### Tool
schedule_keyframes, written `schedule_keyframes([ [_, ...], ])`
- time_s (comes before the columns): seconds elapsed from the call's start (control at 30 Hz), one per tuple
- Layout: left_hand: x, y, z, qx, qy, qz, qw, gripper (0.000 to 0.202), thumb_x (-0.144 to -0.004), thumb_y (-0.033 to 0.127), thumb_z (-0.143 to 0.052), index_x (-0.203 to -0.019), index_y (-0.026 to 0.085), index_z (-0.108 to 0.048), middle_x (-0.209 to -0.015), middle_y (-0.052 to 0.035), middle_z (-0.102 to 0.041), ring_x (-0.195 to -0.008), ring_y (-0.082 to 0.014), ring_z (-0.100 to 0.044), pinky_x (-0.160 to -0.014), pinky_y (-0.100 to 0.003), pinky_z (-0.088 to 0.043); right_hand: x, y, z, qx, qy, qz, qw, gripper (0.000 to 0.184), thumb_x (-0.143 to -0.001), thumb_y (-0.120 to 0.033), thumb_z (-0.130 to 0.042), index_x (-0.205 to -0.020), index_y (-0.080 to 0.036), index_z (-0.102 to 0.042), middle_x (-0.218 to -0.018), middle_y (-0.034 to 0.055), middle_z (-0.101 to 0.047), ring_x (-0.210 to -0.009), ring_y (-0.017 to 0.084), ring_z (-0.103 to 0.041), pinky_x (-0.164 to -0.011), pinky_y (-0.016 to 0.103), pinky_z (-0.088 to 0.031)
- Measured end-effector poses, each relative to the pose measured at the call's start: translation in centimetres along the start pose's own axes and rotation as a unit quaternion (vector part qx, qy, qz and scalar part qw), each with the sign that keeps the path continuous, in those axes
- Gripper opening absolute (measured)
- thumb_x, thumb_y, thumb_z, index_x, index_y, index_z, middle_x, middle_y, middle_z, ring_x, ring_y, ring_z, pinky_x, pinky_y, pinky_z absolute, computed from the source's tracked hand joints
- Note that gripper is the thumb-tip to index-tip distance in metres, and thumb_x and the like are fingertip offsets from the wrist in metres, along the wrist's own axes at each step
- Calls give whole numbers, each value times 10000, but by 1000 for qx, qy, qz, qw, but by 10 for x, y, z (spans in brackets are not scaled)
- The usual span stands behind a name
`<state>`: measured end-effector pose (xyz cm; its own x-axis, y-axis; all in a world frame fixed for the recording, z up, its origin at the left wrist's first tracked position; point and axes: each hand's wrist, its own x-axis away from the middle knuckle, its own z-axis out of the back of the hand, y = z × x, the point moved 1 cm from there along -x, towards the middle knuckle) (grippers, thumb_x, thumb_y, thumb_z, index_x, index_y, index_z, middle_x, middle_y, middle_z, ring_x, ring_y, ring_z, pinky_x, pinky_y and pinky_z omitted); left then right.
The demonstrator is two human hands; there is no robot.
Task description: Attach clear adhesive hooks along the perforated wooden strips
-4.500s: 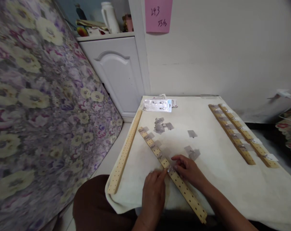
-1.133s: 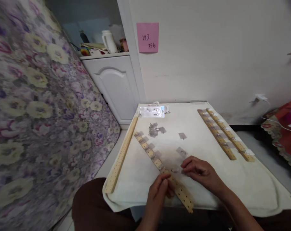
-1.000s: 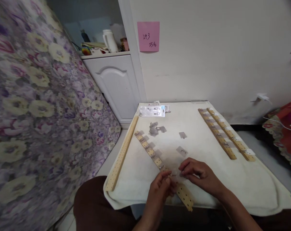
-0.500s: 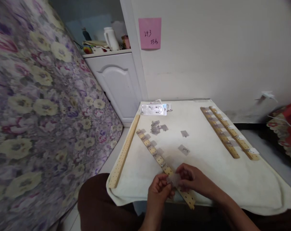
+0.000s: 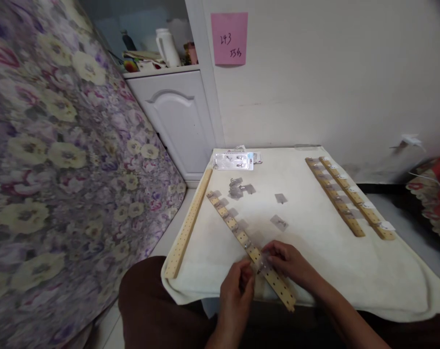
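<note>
A long wooden strip with rows of holes (image 5: 238, 233) lies slanted on the cream-covered table (image 5: 351, 271). Small clear hook pads are stuck along its upper half. My left hand (image 5: 235, 286) pinches its fingers together at the strip's near side. My right hand (image 5: 287, 261) rests on the strip from the right, with its fingers closed on a small clear hook pad (image 5: 264, 258) lying on the wood. Loose clear hook pads (image 5: 279, 222) lie just beyond my hands.
A second bare wooden strip (image 5: 189, 224) lies along the table's left edge. Two strips with pads (image 5: 345, 196) lie at the right. A blister pack (image 5: 233, 161) and a pile of pads (image 5: 238, 189) lie at the back. A floral mattress stands to the left.
One loose pad has left the table and now sits between my hands on the strip. My hands have moved further down the strip. The camera has shifted.
</note>
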<state>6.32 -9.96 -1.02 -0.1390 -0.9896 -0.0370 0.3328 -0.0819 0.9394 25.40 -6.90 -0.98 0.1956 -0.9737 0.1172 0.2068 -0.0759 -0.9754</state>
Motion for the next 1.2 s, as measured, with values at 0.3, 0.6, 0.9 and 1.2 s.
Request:
schedule_keyframes([
  [0.3,-5,-5,0,-136,-23,-117,983,160,-879,248,-500,-986,222,-617,-884,-47,-637,-835,-176,-602,-737,-304,-508,0,7,0,18,19,-10,1000,166,-768,-201,-539,-906,-186,-630,-692,-5,-605,-623,138,-535,-557,238,-407],
  [0.6,-10,-3,-1,-149,-29,-135,979,147,-879,208,-500,-927,219,-638,-853,-27,-647,-815,-156,-615,-724,-267,-497,-1,11,-2,20,34,-16,999,153,-768,-188,-518,-888,-204,-611,-619,-27,-566,-546,122,-514,-512,224,-386],
  [0.9,-12,-6,-2,-152,-26,-153,976,167,-891,224,-491,-961,228,-642,-868,-33,-647,-826,-156,-617,-726,-264,-503,0,8,-2,-8,19,-34,999,129,-771,-180,-516,-878,-199,-585,-632,-33,-561,-487,97,-476,-468,209,-371],
  [1.2,-12,-7,-4,-171,-16,-169,971,146,-880,206,-514,-966,227,-630,-860,-23,-649,-812,-145,-616,-715,-249,-498,1,6,-3,-26,12,-46,999,109,-774,-171,-515,-860,-185,-579,-633,-35,-536,-501,87,-466,-453,192,-360],
])
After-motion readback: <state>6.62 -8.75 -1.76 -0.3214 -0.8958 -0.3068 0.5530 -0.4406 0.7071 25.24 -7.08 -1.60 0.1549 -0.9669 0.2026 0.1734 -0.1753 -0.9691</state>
